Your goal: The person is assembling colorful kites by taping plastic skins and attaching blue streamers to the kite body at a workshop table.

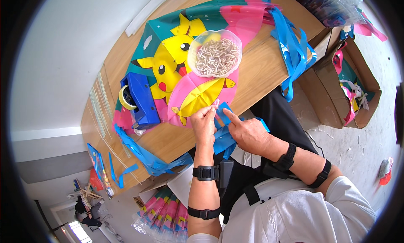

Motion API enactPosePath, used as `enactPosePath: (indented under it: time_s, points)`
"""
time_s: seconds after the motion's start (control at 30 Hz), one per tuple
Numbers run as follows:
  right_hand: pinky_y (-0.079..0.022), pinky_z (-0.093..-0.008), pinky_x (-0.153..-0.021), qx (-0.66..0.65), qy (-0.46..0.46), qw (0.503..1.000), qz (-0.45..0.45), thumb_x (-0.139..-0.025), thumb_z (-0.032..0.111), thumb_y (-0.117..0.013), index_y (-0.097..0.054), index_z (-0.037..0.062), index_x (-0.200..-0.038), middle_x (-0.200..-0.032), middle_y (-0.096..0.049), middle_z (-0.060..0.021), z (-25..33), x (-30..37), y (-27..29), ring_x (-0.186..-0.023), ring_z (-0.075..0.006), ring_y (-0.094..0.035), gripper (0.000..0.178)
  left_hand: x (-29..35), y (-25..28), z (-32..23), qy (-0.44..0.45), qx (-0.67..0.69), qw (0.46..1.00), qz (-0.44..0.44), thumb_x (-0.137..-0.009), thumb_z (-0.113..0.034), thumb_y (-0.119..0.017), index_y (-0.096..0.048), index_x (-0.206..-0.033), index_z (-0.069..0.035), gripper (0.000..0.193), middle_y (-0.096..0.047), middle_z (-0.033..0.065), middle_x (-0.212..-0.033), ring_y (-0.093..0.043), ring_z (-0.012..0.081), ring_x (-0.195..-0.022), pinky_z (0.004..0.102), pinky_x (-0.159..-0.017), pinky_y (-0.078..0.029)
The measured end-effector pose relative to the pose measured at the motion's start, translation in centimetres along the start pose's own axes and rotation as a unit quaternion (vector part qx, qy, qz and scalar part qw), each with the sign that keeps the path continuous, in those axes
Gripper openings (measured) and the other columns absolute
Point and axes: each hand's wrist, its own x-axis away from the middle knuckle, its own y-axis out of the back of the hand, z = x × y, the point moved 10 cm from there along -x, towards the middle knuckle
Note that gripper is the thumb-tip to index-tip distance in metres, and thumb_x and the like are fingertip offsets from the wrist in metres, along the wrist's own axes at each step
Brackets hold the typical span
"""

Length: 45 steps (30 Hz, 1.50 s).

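Note:
A printed kite sheet lies across the table, green and pink with a large yellow cartoon figure. At its near edge my left hand is closed, thumb and fingertips pinching the edge beside a small pale tip. Just to the right, my right hand grips a blue plastic ribbon, its index finger stretched along it; the thumb is hidden. More of this ribbon hangs below both hands. On the kite stands a clear tub full of small pale cylindrical pieces.
A blue tape dispenser sits left on the wooden table. Blue ribbons drape over the right edge, others over the near left. An open cardboard box holds scraps at right. Packed bundles lie below the table.

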Motion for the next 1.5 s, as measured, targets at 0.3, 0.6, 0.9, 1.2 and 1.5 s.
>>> enactPosePath:
  time_s: [0.3, 0.6, 0.9, 1.2, 1.5]
  points:
    - [-0.055, -0.0384, -0.055, 0.003, -0.002, 1.000, -0.001, -0.075, 0.009, -0.061, -0.061, -0.0015, -0.085, -0.138, -0.044, -0.0270, 0.01, -0.02, 0.13, -0.064, -0.0263, -0.068, 0.015, 0.00, 0.05, -0.12, -0.013, -0.013, 1.000, -0.003, -0.090, -0.008, -0.060, -0.069, -0.096, 0.000, 0.013, -0.036, -0.0087, -0.055, -0.025, 0.0008, -0.039, 0.0205, -0.035, -0.018]
    - [-0.055, -0.0387, -0.054, 0.001, -0.004, 1.000, 0.001, -0.075, 0.009, -0.061, -0.061, -0.0017, -0.085, -0.137, -0.045, -0.0265, -0.04, -0.03, 0.15, -0.064, -0.0267, -0.068, 0.014, 0.15, 0.04, -0.37, -0.033, -0.021, 0.999, -0.006, -0.090, -0.008, -0.060, -0.069, -0.096, 0.000, 0.013, -0.035, -0.0090, -0.054, -0.025, 0.0008, -0.040, 0.0204, -0.035, -0.017]
    - [-0.055, -0.0387, -0.054, 0.001, -0.004, 1.000, -0.005, -0.075, 0.009, -0.062, -0.061, -0.0015, -0.086, -0.136, -0.045, -0.0265, 0.01, -0.04, 0.22, -0.063, -0.0267, -0.068, 0.016, 0.18, 0.08, -0.26, -0.038, -0.011, 0.999, -0.008, -0.090, -0.008, -0.060, -0.068, -0.096, 0.000, 0.013, -0.035, -0.0092, -0.054, -0.025, 0.0007, -0.040, 0.0203, -0.035, -0.017]
    - [-0.055, -0.0383, -0.054, 0.011, -0.004, 1.000, -0.001, -0.075, 0.010, -0.062, -0.062, -0.0018, -0.087, -0.137, -0.045, -0.0271, 0.05, -0.09, 0.17, -0.063, -0.0263, -0.068, 0.017, 0.39, 0.10, -0.65, -0.046, -0.013, 0.999, -0.011, -0.089, -0.008, -0.061, -0.069, -0.095, 0.001, 0.014, -0.039, -0.0081, -0.055, -0.027, 0.0011, -0.040, 0.0206, -0.035, -0.019]
    - [-0.055, -0.0377, -0.053, 0.016, 0.002, 1.000, -0.005, -0.075, 0.010, -0.061, -0.063, -0.0016, -0.085, -0.137, -0.045, -0.0274, 0.07, -0.13, 0.25, -0.062, -0.0254, -0.068, 0.016, 0.06, 0.28, -0.78, -0.084, -0.037, 0.996, -0.010, -0.089, -0.009, -0.061, -0.070, -0.095, 0.002, 0.015, -0.049, -0.0042, -0.059, -0.032, 0.0021, -0.040, 0.0211, -0.035, -0.022]
